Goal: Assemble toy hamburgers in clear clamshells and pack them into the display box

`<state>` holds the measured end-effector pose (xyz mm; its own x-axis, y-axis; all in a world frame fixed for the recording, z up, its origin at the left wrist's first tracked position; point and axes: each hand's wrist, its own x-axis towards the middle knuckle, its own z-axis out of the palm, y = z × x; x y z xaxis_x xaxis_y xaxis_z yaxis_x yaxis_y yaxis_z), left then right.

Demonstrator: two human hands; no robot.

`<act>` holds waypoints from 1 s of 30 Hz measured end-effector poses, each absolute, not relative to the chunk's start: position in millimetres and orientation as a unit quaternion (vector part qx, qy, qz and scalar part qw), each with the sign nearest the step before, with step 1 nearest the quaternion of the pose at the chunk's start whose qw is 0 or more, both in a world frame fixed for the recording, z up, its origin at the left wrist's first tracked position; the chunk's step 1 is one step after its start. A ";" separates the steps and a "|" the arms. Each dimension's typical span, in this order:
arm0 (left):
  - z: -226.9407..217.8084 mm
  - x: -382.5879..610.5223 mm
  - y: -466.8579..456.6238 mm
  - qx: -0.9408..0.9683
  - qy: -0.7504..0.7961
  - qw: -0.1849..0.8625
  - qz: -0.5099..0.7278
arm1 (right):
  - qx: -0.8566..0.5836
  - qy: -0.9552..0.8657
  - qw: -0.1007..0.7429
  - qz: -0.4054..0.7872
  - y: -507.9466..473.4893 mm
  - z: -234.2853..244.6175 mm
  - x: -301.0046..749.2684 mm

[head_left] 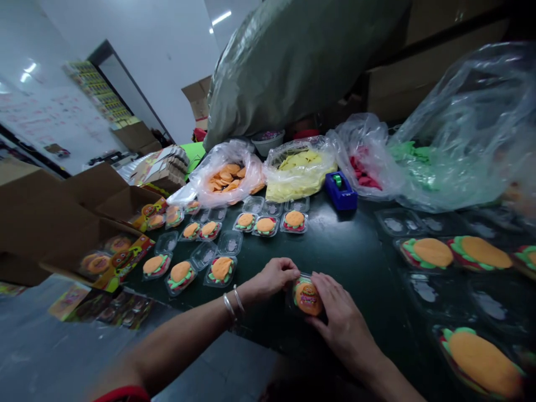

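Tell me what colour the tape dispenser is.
Blue; the tape dispenser shows best in the head view.

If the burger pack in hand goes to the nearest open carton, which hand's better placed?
Left hand, probably: it's on the open carton side, fingertips at the burger pack's edge. The right hand cups the opposite side, so that arm would likely reach across.

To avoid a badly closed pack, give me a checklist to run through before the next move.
1. Right hand steadying the held burger pack: ok, wrapped around its side.
2. Left hand at the pack's corner: ok, fingers pinched there.
3. Printed label visible over the bun: ok.
4. Held pack shut all round: cannot tell, hands hide edges.
5. Nearest pack on the left closed: not ok, lid open.
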<state>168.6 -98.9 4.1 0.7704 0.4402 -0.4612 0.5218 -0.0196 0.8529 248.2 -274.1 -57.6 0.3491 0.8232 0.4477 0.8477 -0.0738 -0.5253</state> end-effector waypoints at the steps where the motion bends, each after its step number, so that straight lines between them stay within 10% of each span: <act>1: 3.5 167.4 -103.2 0.718 0.342 0.606 -0.015 | -0.730 -0.568 0.380 -0.015 -275.1 -60.3 246.5; 14: -18.6 154.8 -117.4 0.609 0.325 0.714 0.116 | -0.749 -0.387 0.504 0.189 -293.1 -30.8 270.9; 21: -18.9 143.9 -127.0 0.564 0.300 0.761 0.115 | -0.732 -0.409 0.422 0.345 -280.2 -10.4 282.4; 30: 7.5 152.5 -121.1 0.553 0.295 0.770 0.122 | -0.633 -0.306 0.574 0.420 -276.2 -9.9 279.0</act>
